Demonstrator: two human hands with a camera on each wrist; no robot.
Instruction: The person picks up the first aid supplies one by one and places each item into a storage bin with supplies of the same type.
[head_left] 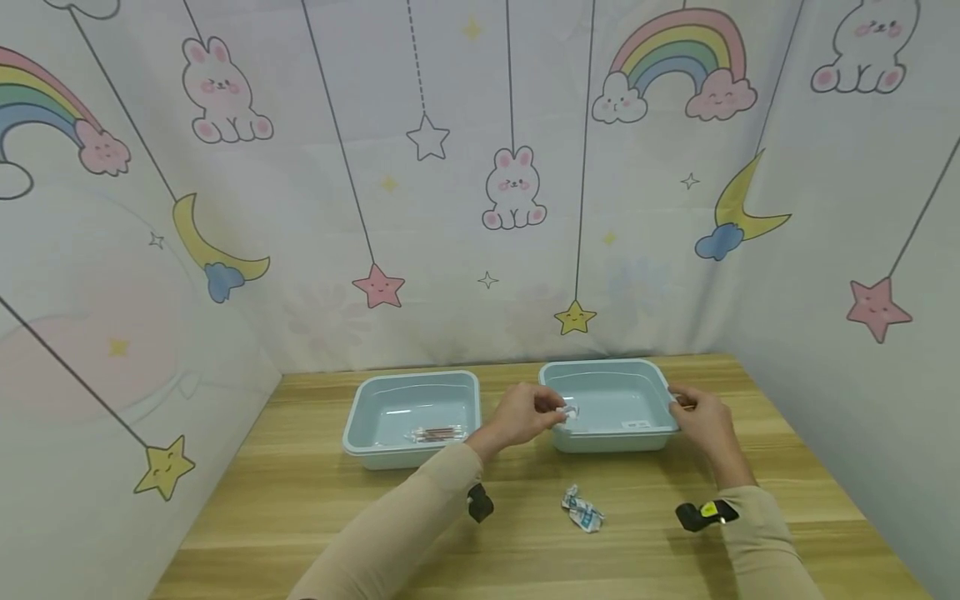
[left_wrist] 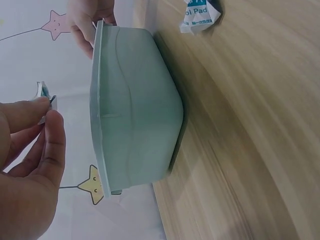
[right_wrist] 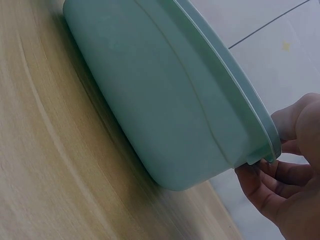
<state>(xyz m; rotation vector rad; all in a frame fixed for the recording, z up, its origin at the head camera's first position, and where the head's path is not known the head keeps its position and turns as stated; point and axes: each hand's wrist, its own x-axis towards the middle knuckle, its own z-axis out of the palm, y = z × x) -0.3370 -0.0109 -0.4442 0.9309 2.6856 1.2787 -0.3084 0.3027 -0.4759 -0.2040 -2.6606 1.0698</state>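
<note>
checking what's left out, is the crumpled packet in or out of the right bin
Out. The packet lies on the table, nearer the camera than the right bin; the left wrist view also shows it outside.

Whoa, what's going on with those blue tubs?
A person's left grip pinches a small, crumpled white scrap above a pale-blue rectangular plastic tub, while their right grip holds that tub's right end. A crumpled white-and-blue wrapper lies on the wood-grain table in front. To the left, another pale-blue rectangular plastic tub holds some thin brown-and-white sticks.
</note>
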